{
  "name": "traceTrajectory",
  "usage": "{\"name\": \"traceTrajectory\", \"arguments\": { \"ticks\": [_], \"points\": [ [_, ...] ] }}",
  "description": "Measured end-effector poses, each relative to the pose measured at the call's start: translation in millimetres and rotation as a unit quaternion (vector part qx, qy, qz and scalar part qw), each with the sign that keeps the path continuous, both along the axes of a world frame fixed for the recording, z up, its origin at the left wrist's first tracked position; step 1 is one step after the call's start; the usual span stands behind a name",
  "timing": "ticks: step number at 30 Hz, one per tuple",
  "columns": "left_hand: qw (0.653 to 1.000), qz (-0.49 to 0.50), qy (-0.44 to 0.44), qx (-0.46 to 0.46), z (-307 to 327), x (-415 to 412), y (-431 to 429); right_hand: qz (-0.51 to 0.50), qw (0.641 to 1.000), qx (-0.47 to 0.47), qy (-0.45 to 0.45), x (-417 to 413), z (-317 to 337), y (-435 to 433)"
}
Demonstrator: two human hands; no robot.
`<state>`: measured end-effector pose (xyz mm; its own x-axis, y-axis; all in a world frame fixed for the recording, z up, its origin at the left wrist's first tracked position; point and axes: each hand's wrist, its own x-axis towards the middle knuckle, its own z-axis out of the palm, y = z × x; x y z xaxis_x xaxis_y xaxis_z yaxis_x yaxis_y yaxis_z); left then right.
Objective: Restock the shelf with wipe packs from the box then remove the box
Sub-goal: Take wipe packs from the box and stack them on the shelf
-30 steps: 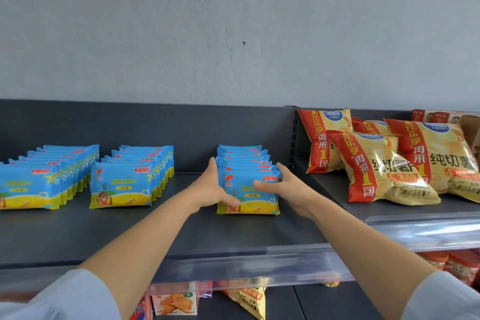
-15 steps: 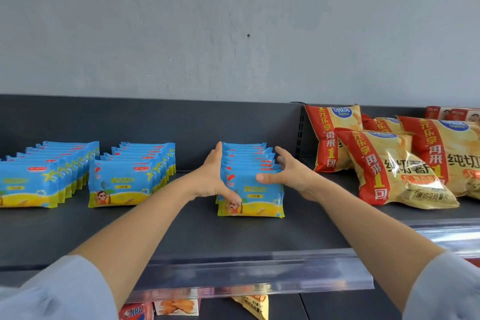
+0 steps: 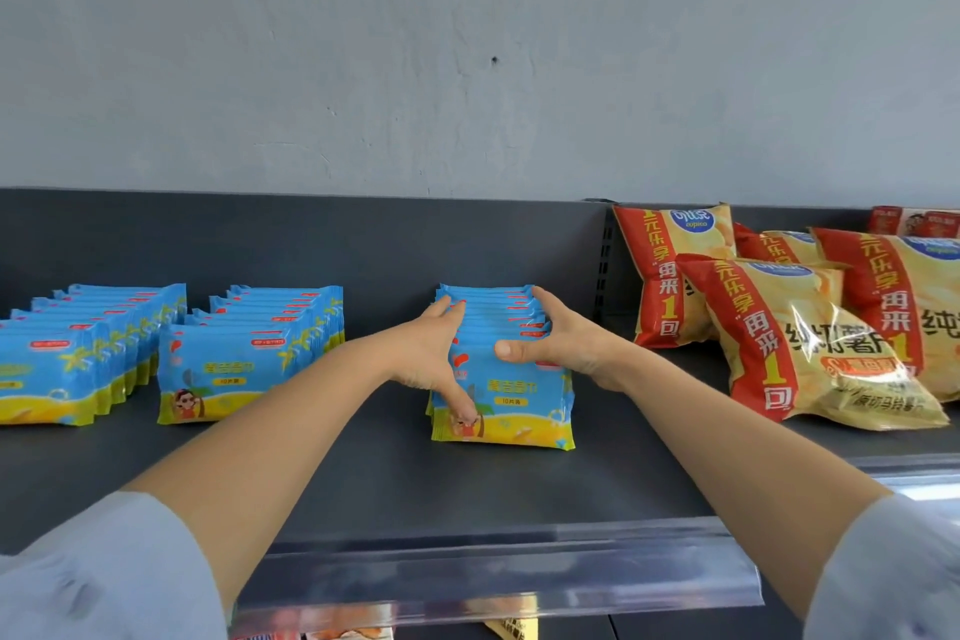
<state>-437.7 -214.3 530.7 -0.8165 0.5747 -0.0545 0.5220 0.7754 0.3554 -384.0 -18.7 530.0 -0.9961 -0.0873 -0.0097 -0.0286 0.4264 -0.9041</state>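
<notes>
We're on the stocking half of the job here, squaring up the third row of wipe packs [image 3: 511,400] on the shelf [image 3: 363,473]. Our left hand [image 3: 434,353] is flat against the row's left side and our right hand [image 3: 561,348] is against its right side, so the whole row sits sandwiched between them. The fingers [image 3: 447,309] on both hands are straight and held together, pressing rather than pinching. The left thumb runs down the front pack's face and the right thumb lies across its upper edge.

The row sits mid-shelf, well apart from the two other rows [image 3: 249,359] on the left. It's near the chip bags [image 3: 810,353] on the right but not touching them.

Every pack stands on a long edge with its printed face toward us, so each pack's long axis runs left to right, parallel to the front rail [image 3: 493,572]. The row itself runs front to back, pointing at the back panel [image 3: 363,244].

As for the next move, we reckon both hands should ease off together. These packs look thin and soft, so a lopsided release could fan them over. After that it's back to the box. It isn't in view, so we can't tell whether any packs are left in it or it's ready to carry off.
</notes>
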Motion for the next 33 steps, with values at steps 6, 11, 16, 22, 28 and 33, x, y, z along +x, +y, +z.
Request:
{"name": "traceTrajectory", "arguments": {
  "ticks": [6,11,16,22,28,33],
  "points": [
    [0.952,0.069,-0.162,0.251,2.2,-18.2,-12.9,-0.066,0.998,0.011,0.01,-12.5,1.5,7.9],
    [0.929,0.147,-0.166,0.296,0.7,-29.6,-3.5,-0.101,0.995,0.013,0.003,-35.1,-2.8,10.1],
    [0.905,0.117,-0.201,0.355,4.4,-28.7,11.8,-0.137,0.99,-0.037,-0.004,-42.1,2.6,4.4],
    [0.907,0.162,-0.143,0.362,6.7,-31.8,17.8,-0.15,0.988,-0.032,0.014,-49.6,3.2,4.2],
    [0.871,0.175,-0.201,0.413,12.1,-31.1,17.7,-0.15,0.985,-0.082,-0.017,-53.7,4.8,3.8],
    [0.851,0.178,-0.21,0.447,9.0,-35.3,17.1,-0.143,0.982,-0.12,-0.026,-56.6,4.6,4.1]
  ]
}}
